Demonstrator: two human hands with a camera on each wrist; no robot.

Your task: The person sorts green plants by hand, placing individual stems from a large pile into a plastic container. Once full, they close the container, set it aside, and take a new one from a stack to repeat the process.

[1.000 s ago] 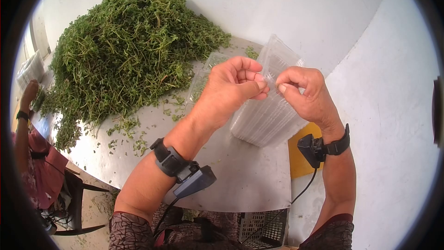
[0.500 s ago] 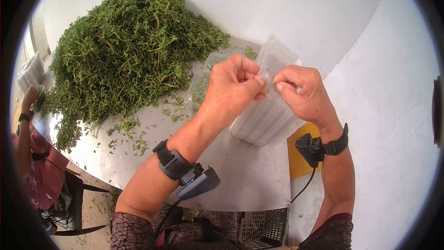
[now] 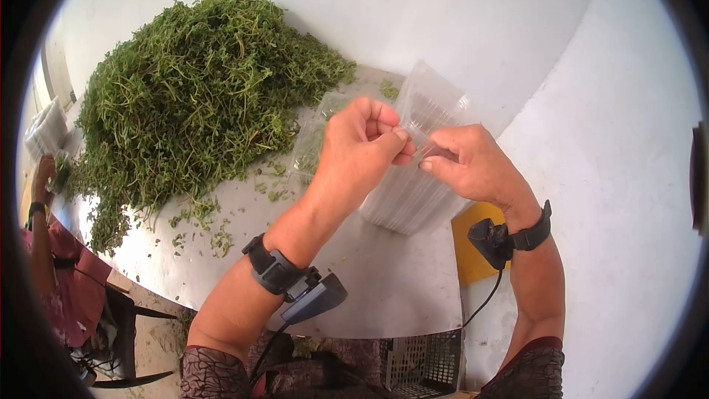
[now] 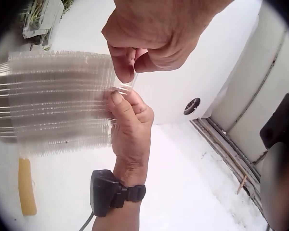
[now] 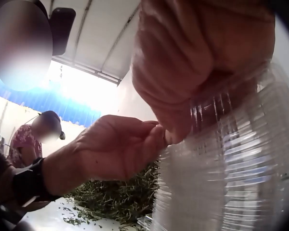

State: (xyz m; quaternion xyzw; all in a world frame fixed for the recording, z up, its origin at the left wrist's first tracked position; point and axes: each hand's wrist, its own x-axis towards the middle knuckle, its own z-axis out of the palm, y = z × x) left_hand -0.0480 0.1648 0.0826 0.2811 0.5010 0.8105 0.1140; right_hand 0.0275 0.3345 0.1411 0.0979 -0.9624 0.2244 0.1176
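Observation:
A tall stack of nested clear plastic containers (image 3: 406, 196) leans on the table in front of me. At its upper end my left hand (image 3: 362, 140) pinches the rim of the top container between thumb and curled fingers. My right hand (image 3: 484, 166) is at the same end, just right of the left fingertips. Its thumb and bent forefinger lie either side of the rim, slightly parted in the head view. From the left wrist, a shiny clear edge (image 4: 124, 87) shows between the two hands. In the right wrist view the right hand hides part of the stack (image 5: 241, 178).
A big heap of green leafy stems (image 3: 199, 96) covers the left of the metal table (image 3: 354, 281). Filled clear containers (image 3: 310, 137) stand beside it, with loose leaves around. A white wall borders the right; a black crate (image 3: 421, 362) stands below. Another person (image 5: 26, 144) works at far left.
Both hands and the top of the stack have shifted slightly left in the head view. The right thumb and forefinger have parted a little; the left hand keeps its pinch.

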